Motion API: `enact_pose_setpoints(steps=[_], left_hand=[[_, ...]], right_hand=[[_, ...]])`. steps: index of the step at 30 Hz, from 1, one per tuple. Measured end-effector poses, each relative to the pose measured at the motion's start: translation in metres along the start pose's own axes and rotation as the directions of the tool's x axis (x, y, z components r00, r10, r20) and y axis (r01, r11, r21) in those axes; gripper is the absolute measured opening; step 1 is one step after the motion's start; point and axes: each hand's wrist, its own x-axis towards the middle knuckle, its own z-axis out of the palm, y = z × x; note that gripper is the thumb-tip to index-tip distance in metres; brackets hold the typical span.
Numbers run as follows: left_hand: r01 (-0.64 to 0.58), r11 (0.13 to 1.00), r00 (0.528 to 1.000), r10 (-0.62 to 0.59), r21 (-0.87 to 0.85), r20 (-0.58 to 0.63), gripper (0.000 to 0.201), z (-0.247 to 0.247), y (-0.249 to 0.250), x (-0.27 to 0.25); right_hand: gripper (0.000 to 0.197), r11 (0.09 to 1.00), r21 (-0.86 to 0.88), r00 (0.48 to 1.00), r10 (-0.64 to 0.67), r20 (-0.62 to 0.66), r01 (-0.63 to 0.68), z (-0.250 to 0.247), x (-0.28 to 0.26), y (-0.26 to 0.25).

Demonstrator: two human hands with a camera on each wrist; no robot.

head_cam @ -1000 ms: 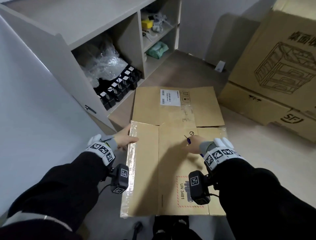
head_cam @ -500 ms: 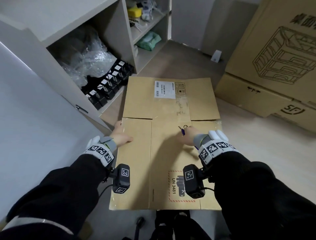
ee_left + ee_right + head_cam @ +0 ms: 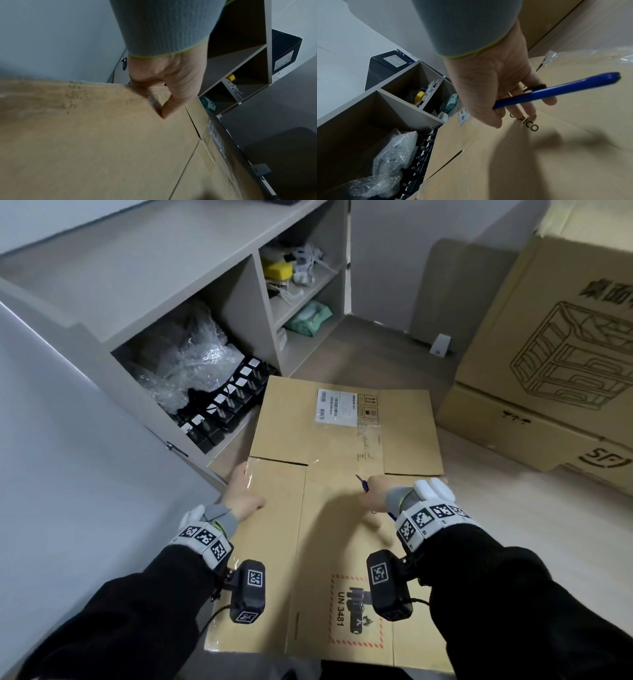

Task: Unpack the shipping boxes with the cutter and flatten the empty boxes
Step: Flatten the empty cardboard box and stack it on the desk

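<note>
1. On the floor in front of the person, a flattened cardboard box (image 3: 342,508) is lying between a grey shelf unit (image 3: 191,289) on the left and a stack of large cartons (image 3: 548,364) on the right.
2. The left hand (image 3: 245,498) is gripping the box's left edge: in the left wrist view its thumb is lying on the top face while the fingers are curling under the edge, out of sight.
3. The right hand (image 3: 498,86) is resting on the top face near the middle seam, its fingers lying nearly straight against the cardboard, with a blue cutter (image 3: 556,90) being pinched between thumb and fingers.
4. The cutter's tip is poking out past the knuckles in the head view, pointing away from the person; I cannot tell whether it is touching the cardboard.
5. A white shipping label (image 3: 337,407) is sitting on the far flap, and a red-bordered "UN 3481" mark (image 3: 346,614) is showing near the close edge.
6. Crumpled bubble wrap (image 3: 191,364) and a row of black items are filling the shelf's lower compartment beside the box.
</note>
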Motion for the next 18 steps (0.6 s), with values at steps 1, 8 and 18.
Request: enact_pose_setpoints(steps=[1, 8, 18], left_hand=[[0.004, 1.0, 1.0, -0.004, 0.011, 0.004, 0.086, -0.002, 0.001, -0.001], [0.067, 0.987, 0.996, -0.074, 0.144, 0.043, 0.106, 0.006, -0.017, 0.013], [0.017, 0.802, 0.994, -0.076, 0.596, 0.073, 0.11, 0.027, 0.011, -0.034]], right_hand=[[0.031, 1.0, -0.001, 1.0, 0.001, -0.003, -0.001, -0.004, -0.001, 0.0], [0.032, 0.999, -0.015, 0.999, 0.042, 0.01, -0.042, -0.004, -0.005, -0.001], [0.026, 0.952, 0.298, 0.982, 0.113, -0.15, -0.064, 0.015, -0.016, 0.024]])
